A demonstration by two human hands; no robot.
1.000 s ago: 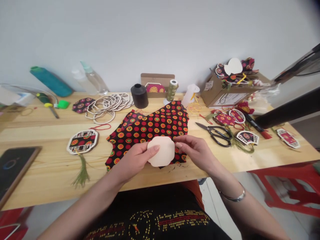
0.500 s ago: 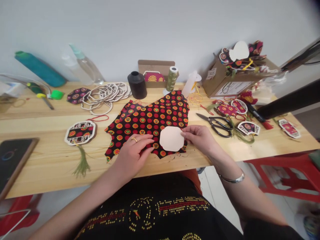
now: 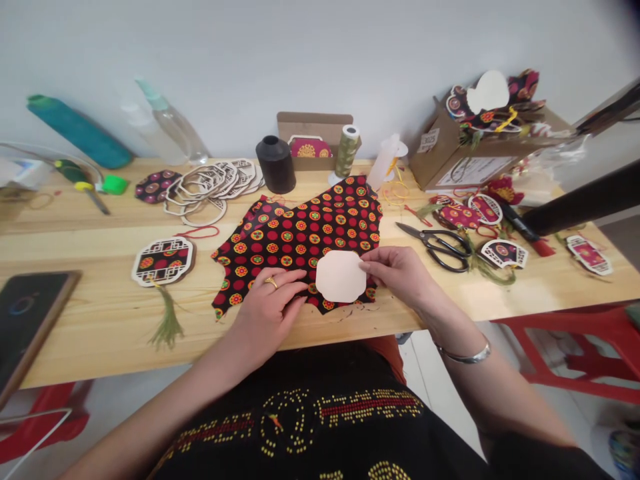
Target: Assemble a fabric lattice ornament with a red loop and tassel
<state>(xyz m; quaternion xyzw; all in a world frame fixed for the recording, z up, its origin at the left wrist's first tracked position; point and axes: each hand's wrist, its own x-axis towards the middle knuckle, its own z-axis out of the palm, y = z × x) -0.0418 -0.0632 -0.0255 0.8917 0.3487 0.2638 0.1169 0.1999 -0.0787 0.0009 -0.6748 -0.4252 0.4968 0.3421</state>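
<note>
Black cloth [image 3: 270, 247] with red dots and flowers lies on the table, its lower edge ragged. Over its lower right part is a cream card [image 3: 341, 277] with scalloped corners. My right hand [image 3: 397, 273] pinches the card's right edge between thumb and fingers. With a gold ring on one finger, my left hand [image 3: 273, 307] rests on the cloth left of the card, fingers apart and holding nothing. Black scissors [image 3: 440, 245] lie to the right of the cloth.
A tasselled ornament [image 3: 163, 261] and a phone [image 3: 33, 327] lie at left. Behind are wooden frames [image 3: 210, 187], a black thread cone [image 3: 276, 165], a green spool [image 3: 347, 152] and a cardboard box [image 3: 450, 153]. More ornaments [image 3: 503, 253] lie at right.
The view has shifted slightly, moving most things a little to the right. The card and my right hand have moved slightly left over the cloth. My left hand stays on the cloth.
</note>
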